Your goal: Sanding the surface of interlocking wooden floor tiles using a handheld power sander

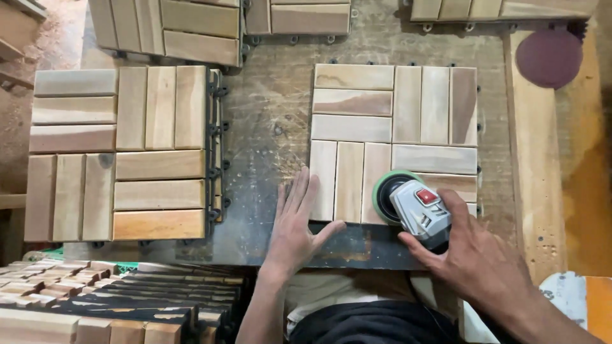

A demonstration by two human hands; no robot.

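Note:
A square wooden deck tile (394, 121) made of slats lies on the worn workbench (268, 121) in front of me. My right hand (475, 258) grips a grey orbital sander (414, 207) with a red switch and a green-rimmed pad, which rests on the tile's near right slats. My left hand (296, 226) lies flat with fingers spread at the tile's near left corner, thumb along its front edge.
A stack of finished tiles (121, 153) stands at the left. More tiles (169, 25) lie along the far edge. A row of tiles on edge (115, 296) fills the near left. A round maroon sanding disc (549, 57) lies on a plank (532, 165) at the right.

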